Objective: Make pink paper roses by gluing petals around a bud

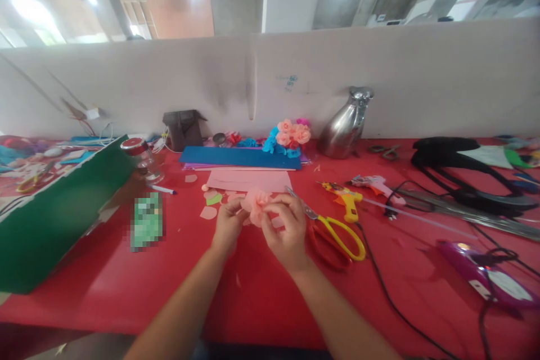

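A pink paper flower is held up between both hands above the red table. My left hand pinches its left side. On the right side, the fingertips of my right hand are closed on its petals. Loose pink petal pieces and a green piece lie behind and left of the flower. Scissors with yellow handles rest just right of my right hand. Pink paper sheets lie beyond the hands.
Yellow glue gun, pink glue gun and purple power strip with cords lie right. Steel jug, blue paper and finished flowers stand at the back. Left are a green box and glass jar.
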### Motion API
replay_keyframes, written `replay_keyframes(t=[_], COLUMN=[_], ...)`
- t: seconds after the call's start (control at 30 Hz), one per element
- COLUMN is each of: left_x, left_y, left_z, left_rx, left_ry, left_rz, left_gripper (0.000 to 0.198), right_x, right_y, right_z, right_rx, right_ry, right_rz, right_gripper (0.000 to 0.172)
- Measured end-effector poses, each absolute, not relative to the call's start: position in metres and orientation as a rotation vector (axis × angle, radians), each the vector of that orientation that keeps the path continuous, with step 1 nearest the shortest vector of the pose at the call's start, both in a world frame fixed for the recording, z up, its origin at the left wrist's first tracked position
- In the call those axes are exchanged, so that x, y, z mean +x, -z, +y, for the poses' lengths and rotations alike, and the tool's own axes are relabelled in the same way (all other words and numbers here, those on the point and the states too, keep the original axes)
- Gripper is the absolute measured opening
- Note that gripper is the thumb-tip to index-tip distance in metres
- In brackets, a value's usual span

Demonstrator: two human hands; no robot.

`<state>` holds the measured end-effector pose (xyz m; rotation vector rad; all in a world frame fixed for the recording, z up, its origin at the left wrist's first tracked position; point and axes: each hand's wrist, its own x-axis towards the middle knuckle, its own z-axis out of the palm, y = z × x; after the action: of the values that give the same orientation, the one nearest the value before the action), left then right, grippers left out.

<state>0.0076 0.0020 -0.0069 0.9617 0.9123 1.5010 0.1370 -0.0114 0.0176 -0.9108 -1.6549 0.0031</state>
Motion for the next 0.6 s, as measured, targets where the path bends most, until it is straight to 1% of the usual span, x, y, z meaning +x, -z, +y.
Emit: replay_keyframes(t=[0.23,0.4,0.6], left_x=[0.0069,0.0059,0.0048], left_y=[0.0072,0.0099,0.0099], left_z=[0.0016,0.0023,0.0014], left_rx=[0.974,1.003,1.089], left_ry=[-1.51,-1.529,-1.519], left_rz=[0.923,0.902,1.002], left_gripper=[0.004,0.004,0.012], right_x=[0.1362,0.1372,0.1354], right_y=[-0.0177,-0.0182,-0.018], right_z=[-0.0109,-0.0126,-0.0154], right_rx=[-0.93,-0.867,-0.87], right_ry=[0.029,0.037,0.06], right_rz=[-1.624,-1.641,-1.654], right_gripper=[0.008,0.014,0.017])
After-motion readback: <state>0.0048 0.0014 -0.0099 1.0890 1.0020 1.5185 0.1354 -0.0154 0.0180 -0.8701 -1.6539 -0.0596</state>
